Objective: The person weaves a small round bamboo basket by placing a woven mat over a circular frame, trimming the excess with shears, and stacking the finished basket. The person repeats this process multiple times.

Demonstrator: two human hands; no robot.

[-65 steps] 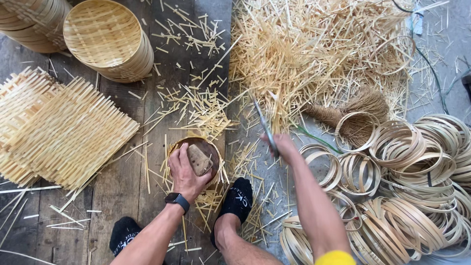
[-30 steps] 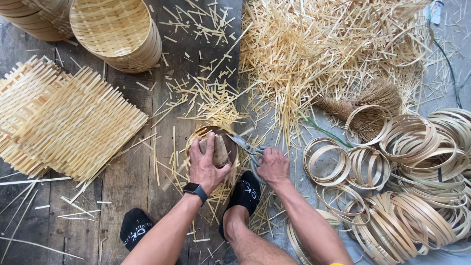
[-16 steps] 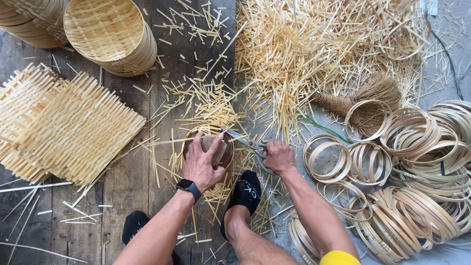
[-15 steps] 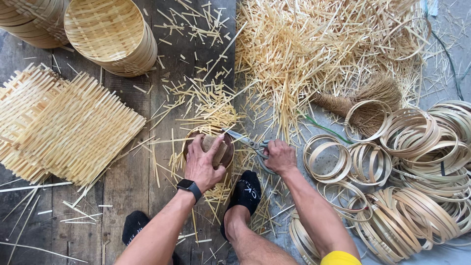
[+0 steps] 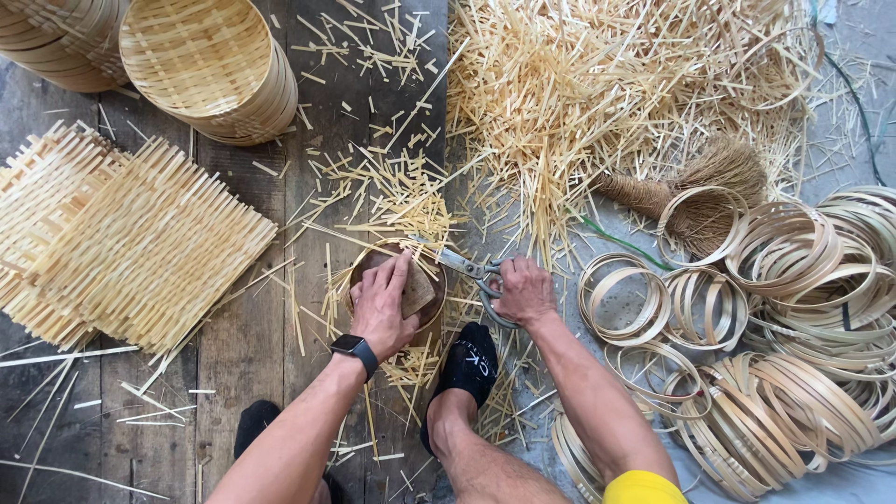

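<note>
Down on the plank floor point(image 5: 243, 336), the left hand point(image 5: 381, 303) lies flat, fingers spread open and pressing a small block point(image 5: 417, 291) into a round hoop frame point(image 5: 362, 271) with woven strips under it. The block pokes out just right of the fingertips, and the frame's rim curves around them on the far side. A black watch point(image 5: 355, 351) sits on that wrist.

Just right of the block, the right hand point(image 5: 525, 291) is curled closed on the handles of the scissors point(image 5: 467, 269). Their blades reach left from the fingers to the frame's upper edge, touching the splints that stick out there; I cannot tell how far the blades are parted.

A foot in a black sock point(image 5: 469, 359) rests below and between the 2 hands, on loose splints.

Beyond the right fingers, away from the body, spreads a big heap of cut splints point(image 5: 597, 93). To their right lies a small brush point(image 5: 691, 182), and past it a mass of bamboo rings point(image 5: 803, 308), well apart from the scissors. Left of the left fingers lie woven mats point(image 5: 121, 233), and beyond those stands a stack of round trays point(image 5: 210, 65).
</note>
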